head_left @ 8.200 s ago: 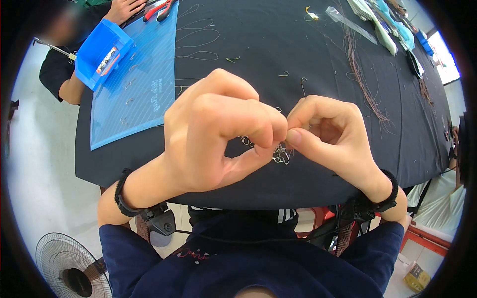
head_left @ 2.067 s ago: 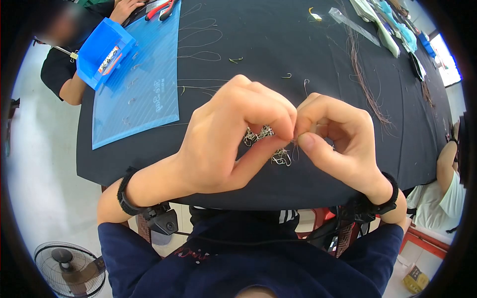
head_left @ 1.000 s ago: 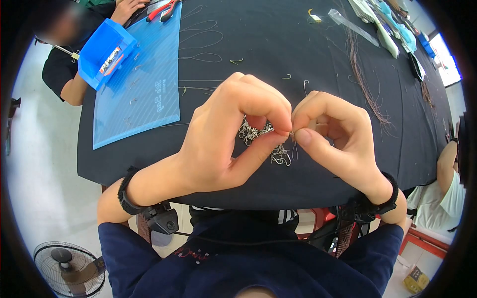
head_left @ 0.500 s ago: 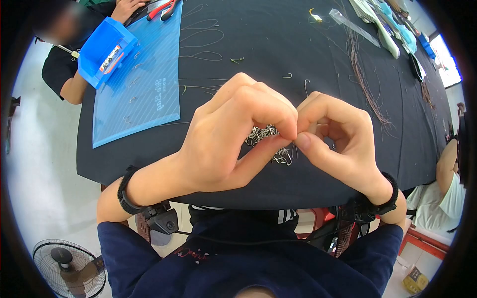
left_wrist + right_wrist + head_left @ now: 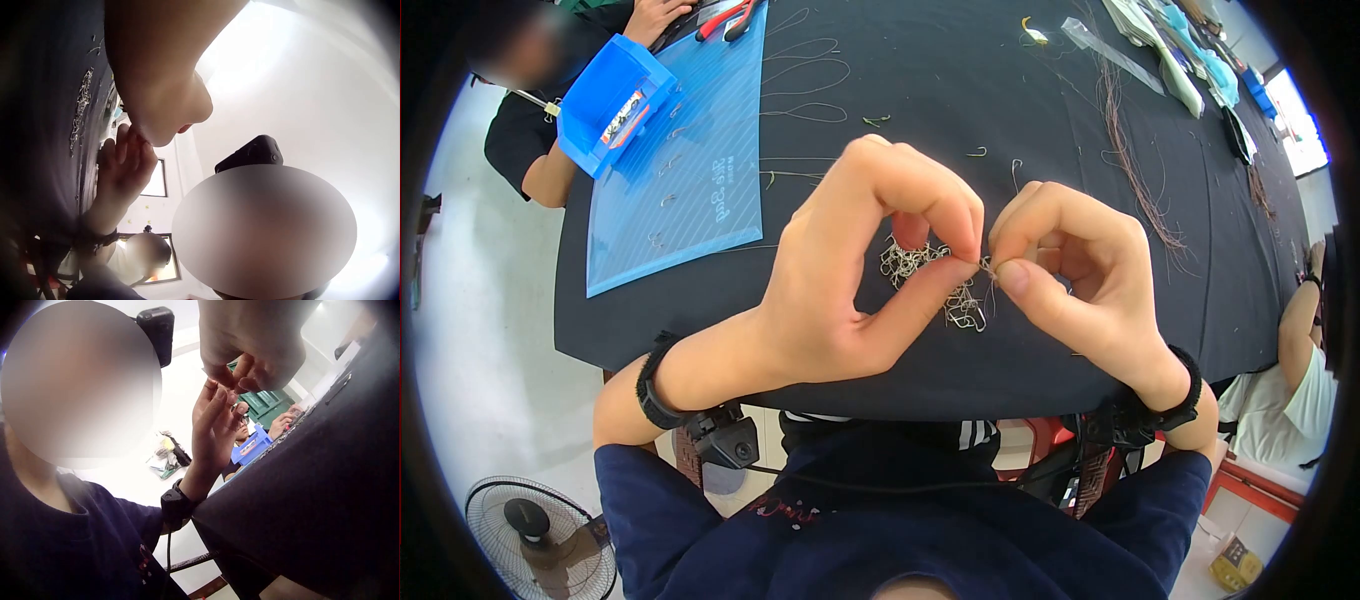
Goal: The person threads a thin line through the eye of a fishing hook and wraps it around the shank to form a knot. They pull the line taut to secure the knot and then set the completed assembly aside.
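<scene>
- Left hand [image 5: 825, 275] — thumb meeting forefinger, is pinching a fine strand [image 5: 987, 267].
- Right hand [image 5: 1100, 290] is pinching it too, strand bridging the narrow gap.
- Metal hooks [image 5: 905, 262] are lying heaped on black cloth [image 5: 940, 385].

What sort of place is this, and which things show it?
Probably a fishing-tackle workshop: a pile of fish hooks lies on a black-covered table, with loops of line and an open blue bin farther off.

Piece [image 5: 987, 267] between fingers [image 5: 1013, 278] too small to tell.
</scene>
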A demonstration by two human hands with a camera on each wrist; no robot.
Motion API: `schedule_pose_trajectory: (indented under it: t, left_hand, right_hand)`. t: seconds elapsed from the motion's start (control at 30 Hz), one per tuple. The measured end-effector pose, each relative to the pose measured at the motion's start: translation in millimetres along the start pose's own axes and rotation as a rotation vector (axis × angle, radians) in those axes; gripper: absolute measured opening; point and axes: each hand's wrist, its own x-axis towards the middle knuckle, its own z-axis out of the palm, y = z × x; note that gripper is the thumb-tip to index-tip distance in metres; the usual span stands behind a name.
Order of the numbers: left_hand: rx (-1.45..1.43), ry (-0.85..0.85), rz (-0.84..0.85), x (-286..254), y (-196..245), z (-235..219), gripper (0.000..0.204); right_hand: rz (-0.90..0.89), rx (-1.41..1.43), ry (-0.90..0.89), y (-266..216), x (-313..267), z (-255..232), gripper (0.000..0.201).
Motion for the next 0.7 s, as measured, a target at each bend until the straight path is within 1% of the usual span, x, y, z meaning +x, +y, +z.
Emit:
schedule_pose_trajectory:
  t: [0.2,0.3,0.43,0.6,0.7]
  left_hand:
    - [0.027,0.005,0.046,0.8,1.4,0.5,0.040]
    - [0.059,0.010,0.133,2.8,-2.9,0.6,0.041]
    - [0.079,0.003,0.120,0.5,-4.5,0.5,0.041]
    - [0.084,-0.006,0.102,0.2,-2.0,0.5,0.040]
    - [0.035,-0.071,0.085,0.0,2.6,-3.4,0.039]
  right_hand:
    - [0.035,0.040,0.003,-0.1,-0.3,0.5,0.004]
    - [0.043,0.035,-0.005,0.3,-0.6,0.2,0.005]
    - [0.030,0.012,-0.026,1.1,-0.3,-0.3,0.005]
    - [0.018,0.041,0.005,-0.4,0.4,0.9,0.004]
    - [-0.001,0.039,0.014,-0.6,1.0,1.0,0.003]
